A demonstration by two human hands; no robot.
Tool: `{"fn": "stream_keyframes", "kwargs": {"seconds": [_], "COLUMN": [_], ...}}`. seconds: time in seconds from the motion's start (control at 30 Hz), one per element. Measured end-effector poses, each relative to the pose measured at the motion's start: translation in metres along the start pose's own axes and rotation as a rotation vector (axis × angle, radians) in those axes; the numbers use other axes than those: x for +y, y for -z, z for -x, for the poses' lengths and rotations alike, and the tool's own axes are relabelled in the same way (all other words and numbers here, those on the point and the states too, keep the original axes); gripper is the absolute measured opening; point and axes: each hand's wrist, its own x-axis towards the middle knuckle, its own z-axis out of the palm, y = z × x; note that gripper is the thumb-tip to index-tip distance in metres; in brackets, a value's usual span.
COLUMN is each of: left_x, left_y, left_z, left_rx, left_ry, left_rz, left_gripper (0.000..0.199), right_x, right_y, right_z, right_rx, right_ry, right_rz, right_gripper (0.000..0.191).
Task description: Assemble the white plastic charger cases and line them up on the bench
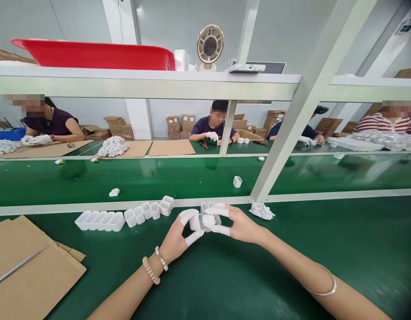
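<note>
Both hands meet near the bench's back edge, with white covers on some fingertips. My left hand (pixel 181 231) is closed on the left side of a small white box (pixel 196 222). My right hand (pixel 232 222) pinches a rounded white piece (pixel 208 221) against the box's right side; its exact shape is partly hidden by the fingers. Just behind them stands another white cup (pixel 204 206), partly covered by my right hand. To the left, a row of open white cups (pixel 117 221) runs along the edge. A crumpled white glove or cloth (pixel 261 211) lies right of my hands.
Cardboard sheets (pixel 28 271) with a metal ruler (pixel 18 267) lie at the left. Beyond the rail is a green conveyor (pixel 179 178) carrying a white box (pixel 237 181). A slanted white post (pixel 285 142) rises at the right. Several people work across the belt.
</note>
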Motion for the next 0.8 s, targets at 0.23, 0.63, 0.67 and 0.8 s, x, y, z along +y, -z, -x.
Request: {"fn": "stream_keyframes", "kwargs": {"seconds": [0.23,0.63,0.67,0.8], "left_x": [-0.0007,0.0005,0.0004,-0.0001], "left_y": [0.0,-0.0004,-0.0004,-0.0006], "left_z": [0.0001,-0.0009,-0.0011,-0.001], "left_rx": [0.005,0.033,0.034,0.033], "left_ry": [-0.018,-0.07,-0.072,-0.084], "left_rz": [-0.037,-0.079,-0.079,-0.074], "left_gripper": [0.046,0.046,0.046,0.047], "right_x": [-0.0012,-0.0019,-0.0018,-0.0042], "right_y": [-0.0007,-0.0041,-0.0044,-0.0049], "right_z": [0.0004,0.0036,0.0038,0.0039], "right_rx": [-0.016,0.015,0.01,-0.024], "right_ry": [0.005,0.059,0.067,0.054], "right_rz": [0.069,0.269,0.292,0.358], "right_gripper": [0.044,0.042,0.041,0.037]}}
